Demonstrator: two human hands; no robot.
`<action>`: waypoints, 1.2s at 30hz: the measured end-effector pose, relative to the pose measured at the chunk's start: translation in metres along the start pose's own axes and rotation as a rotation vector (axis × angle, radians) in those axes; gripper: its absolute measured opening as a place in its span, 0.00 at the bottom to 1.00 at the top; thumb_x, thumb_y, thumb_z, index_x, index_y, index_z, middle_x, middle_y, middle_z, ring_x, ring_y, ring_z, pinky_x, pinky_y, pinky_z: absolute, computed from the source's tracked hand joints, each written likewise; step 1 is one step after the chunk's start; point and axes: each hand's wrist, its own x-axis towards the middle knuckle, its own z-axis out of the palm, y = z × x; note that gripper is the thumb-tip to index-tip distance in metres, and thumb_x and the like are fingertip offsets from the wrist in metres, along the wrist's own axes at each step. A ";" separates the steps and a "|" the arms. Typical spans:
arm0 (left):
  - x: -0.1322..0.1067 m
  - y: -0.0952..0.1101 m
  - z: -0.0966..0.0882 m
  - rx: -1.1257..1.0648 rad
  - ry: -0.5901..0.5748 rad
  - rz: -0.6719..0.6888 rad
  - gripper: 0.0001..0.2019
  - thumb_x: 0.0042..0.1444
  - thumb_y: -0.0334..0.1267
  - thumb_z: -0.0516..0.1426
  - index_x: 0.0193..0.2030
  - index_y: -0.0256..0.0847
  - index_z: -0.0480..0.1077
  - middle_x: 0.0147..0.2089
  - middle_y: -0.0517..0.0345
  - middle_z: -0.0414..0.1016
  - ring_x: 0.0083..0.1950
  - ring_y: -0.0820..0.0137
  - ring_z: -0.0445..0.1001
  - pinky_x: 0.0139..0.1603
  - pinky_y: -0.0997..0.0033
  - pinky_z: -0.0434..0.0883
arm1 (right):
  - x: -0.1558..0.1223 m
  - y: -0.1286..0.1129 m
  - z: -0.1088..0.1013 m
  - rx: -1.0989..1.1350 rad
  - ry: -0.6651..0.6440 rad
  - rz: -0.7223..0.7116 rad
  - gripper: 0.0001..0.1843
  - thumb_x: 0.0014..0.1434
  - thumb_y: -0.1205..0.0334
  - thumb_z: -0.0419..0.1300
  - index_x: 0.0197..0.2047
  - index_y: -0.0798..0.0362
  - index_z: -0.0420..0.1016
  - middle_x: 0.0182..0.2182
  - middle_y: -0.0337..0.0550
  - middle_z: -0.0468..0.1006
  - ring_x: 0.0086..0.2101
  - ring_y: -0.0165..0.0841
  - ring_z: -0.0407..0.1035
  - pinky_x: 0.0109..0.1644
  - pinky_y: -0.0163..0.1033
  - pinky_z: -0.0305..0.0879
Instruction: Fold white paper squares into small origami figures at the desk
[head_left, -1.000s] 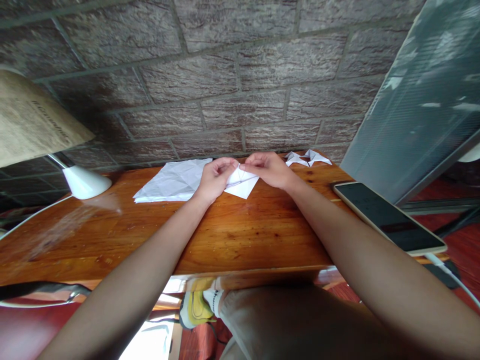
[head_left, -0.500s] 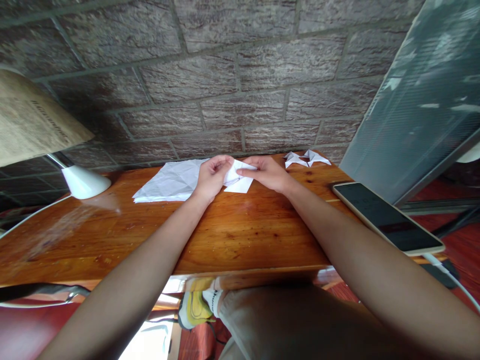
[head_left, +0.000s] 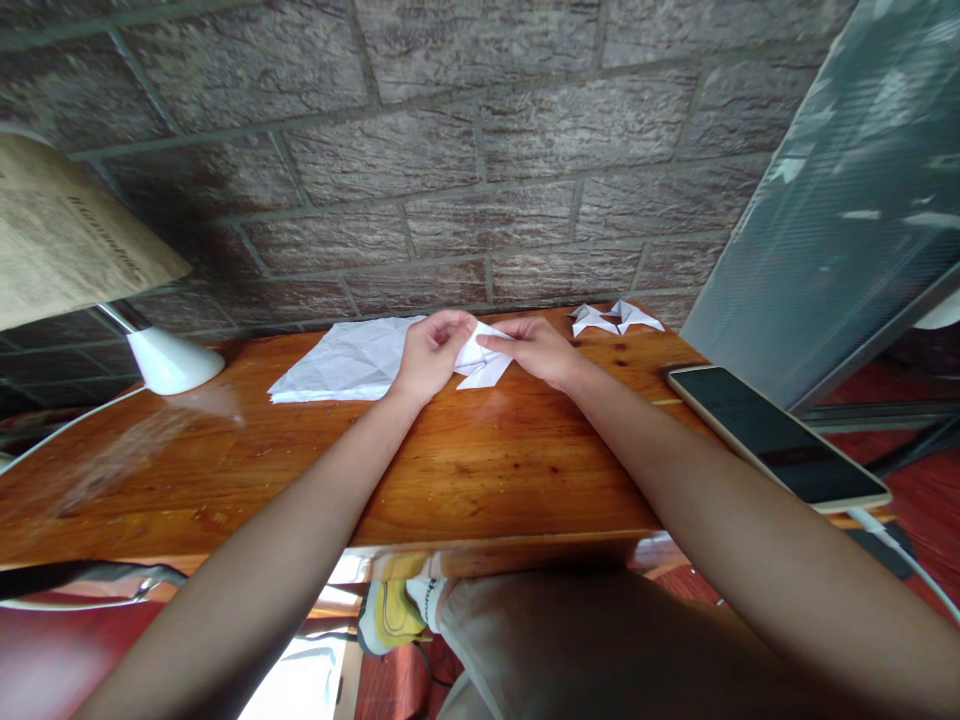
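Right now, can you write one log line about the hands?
left hand: holds folded paper | right hand: holds same paper | near left: paper stack | near right: two paper shapes

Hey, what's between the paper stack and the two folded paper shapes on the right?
In the head view, the left hand and right hand are between them, holding a white folded paper.

One piece of plain white paper [head_left: 486,374], folded into an angular, layered form with visible creases, is held between the left hand [head_left: 429,356] and the right hand [head_left: 541,350] at the varnished wooden tabletop [head_left: 480,465]. The lower flap is pointed toward the near left; both side edges are partly covered by the grip.
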 end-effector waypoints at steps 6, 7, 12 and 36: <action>0.000 -0.001 0.000 0.027 -0.027 0.044 0.12 0.47 0.46 0.69 0.32 0.40 0.78 0.33 0.57 0.79 0.34 0.69 0.73 0.37 0.71 0.68 | 0.000 -0.001 0.000 0.018 0.011 0.016 0.21 0.43 0.45 0.74 0.32 0.55 0.84 0.29 0.40 0.84 0.28 0.30 0.71 0.35 0.35 0.64; 0.000 -0.001 0.000 0.030 -0.030 0.047 0.13 0.47 0.46 0.69 0.32 0.40 0.78 0.33 0.57 0.79 0.34 0.69 0.73 0.37 0.71 0.68 | -0.001 -0.002 0.000 0.021 0.017 0.013 0.21 0.43 0.45 0.74 0.32 0.55 0.84 0.29 0.40 0.84 0.28 0.30 0.71 0.35 0.35 0.65; 0.000 0.000 0.000 0.028 -0.032 0.033 0.13 0.46 0.46 0.70 0.33 0.40 0.78 0.33 0.56 0.79 0.34 0.69 0.73 0.37 0.71 0.67 | -0.001 -0.004 0.000 0.047 0.009 0.010 0.21 0.45 0.44 0.74 0.34 0.53 0.85 0.32 0.40 0.85 0.30 0.32 0.73 0.37 0.37 0.67; 0.004 -0.007 -0.001 0.027 0.001 0.088 0.21 0.43 0.55 0.70 0.34 0.38 0.78 0.35 0.55 0.80 0.35 0.70 0.75 0.37 0.71 0.71 | -0.001 -0.006 -0.001 0.074 -0.009 0.004 0.20 0.46 0.47 0.74 0.36 0.55 0.86 0.32 0.42 0.85 0.31 0.32 0.74 0.40 0.37 0.67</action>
